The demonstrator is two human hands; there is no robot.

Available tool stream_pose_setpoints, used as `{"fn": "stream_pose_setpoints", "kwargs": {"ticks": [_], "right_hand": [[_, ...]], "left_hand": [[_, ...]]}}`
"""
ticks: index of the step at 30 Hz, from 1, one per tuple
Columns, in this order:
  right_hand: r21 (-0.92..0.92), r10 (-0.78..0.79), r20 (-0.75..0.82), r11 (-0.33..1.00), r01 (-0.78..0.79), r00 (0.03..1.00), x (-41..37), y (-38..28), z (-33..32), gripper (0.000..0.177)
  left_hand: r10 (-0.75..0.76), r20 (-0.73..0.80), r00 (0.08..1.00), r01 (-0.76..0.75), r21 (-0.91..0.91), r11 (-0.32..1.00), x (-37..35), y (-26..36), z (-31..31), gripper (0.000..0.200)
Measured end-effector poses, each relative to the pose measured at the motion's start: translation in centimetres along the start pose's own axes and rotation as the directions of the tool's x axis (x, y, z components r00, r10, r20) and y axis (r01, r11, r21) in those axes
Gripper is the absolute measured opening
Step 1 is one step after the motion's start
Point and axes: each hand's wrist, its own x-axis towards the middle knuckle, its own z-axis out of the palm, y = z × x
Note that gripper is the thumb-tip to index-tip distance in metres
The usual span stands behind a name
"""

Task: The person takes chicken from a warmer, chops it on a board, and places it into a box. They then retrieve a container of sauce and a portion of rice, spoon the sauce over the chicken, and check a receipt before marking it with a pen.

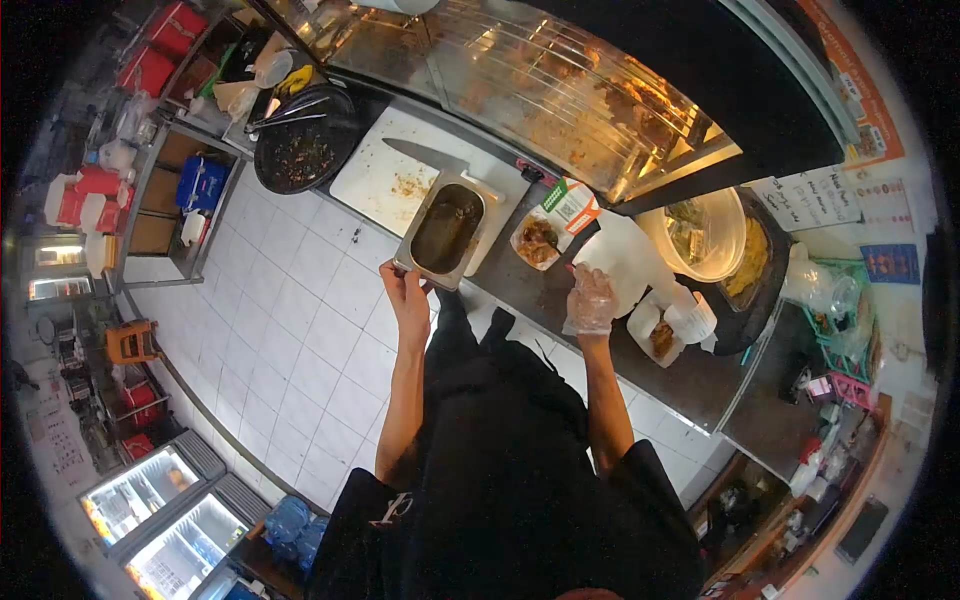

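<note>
My bare left hand [407, 298] is closed on the near rim of a steel food pan [472, 200]. Brown liquid lies in the bottom of the pan, which is held over the counter's edge by a white cutting board [372, 182]. My right hand [590, 303] wears a clear plastic glove; its fingers are bent together at the edge of white paper [618, 262], and I cannot tell what they hold. Just left of it stands an open food box [536, 243] with browned food inside. Another box [655, 338] with browned food sits to its right.
A knife [425, 155] lies on the board. Beyond it is a black pan [300, 150] with tongs [290, 118]. A glass-fronted heated cabinet [560, 80] runs along the back. A round plastic tub [697, 235] stands at right, beside a tray of yellow food [747, 262].
</note>
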Motion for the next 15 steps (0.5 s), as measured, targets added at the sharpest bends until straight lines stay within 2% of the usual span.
{"fn": "stream_pose_setpoints", "kwargs": {"ticks": [4, 7, 9, 12, 14, 15], "right_hand": [[-0.036, -0.074, -0.003, 0.997, 0.074, 0.997, -0.1, 0.4, 0.4, 0.035], [-0.024, -0.04, 0.008, 0.999, 0.04, 0.999, 0.1, -0.7, 0.8, 0.035], [-0.092, -0.013, 0.024, 0.996, 0.015, 1.0, 0.5, -1.1, 1.6, 0.035], [-0.019, -0.088, 0.02, 0.996, 0.089, 0.996, 1.2, -1.5, 2.0, 0.036], [-0.033, -0.088, 0.019, 0.996, 0.088, 0.996, 1.7, -1.4, 1.5, 0.037], [-0.054, -0.08, 0.019, 0.995, 0.081, 0.997, 2.1, -1.5, 1.4, 0.038]], "left_hand": [[0.014, -0.012, 1.0, -0.014, 0.032, 0.999, 0.0, 0.0, 0.2, 0.013], [0.002, -0.005, 1.0, -0.002, 0.037, 0.999, -0.1, -0.1, -0.2, 0.013], [0.006, -0.023, 1.0, -0.005, 0.036, 0.999, 0.1, -0.1, 0.0, 0.012], [0.001, -0.017, 1.0, 0.0, 0.039, 0.999, 0.0, -0.9, -0.8, 0.012], [0.012, 0.023, 1.0, -0.015, 0.109, 0.994, 0.5, -1.5, -1.5, 0.012], [0.05, 0.01, 0.999, -0.051, 0.083, 0.995, 0.3, -1.5, -1.2, 0.012]]}}
